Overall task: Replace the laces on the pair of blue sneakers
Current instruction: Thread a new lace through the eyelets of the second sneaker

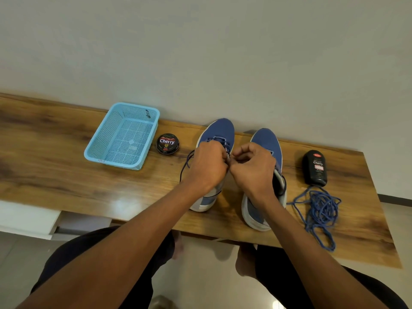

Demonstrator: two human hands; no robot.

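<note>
Two blue sneakers with white soles stand side by side on the wooden bench, toes toward the wall. The left sneaker (219, 130) has a dark blue lace (186, 162) threaded in its upper eyelets, one end trailing off to its left. My left hand (206, 166) and my right hand (253, 167) meet over that shoe's tongue, both pinched on the lace. The right sneaker (266, 141) shows no lace. A loose tangled blue lace (321, 210) lies on the bench to its right.
A light blue mesh basket (121, 134) sits at the left, a round black shoe polish tin (167, 143) beside it. A black polish bottle (315, 167) lies right of the shoes. The wall runs right behind the bench (66, 175); my knees are below its front edge.
</note>
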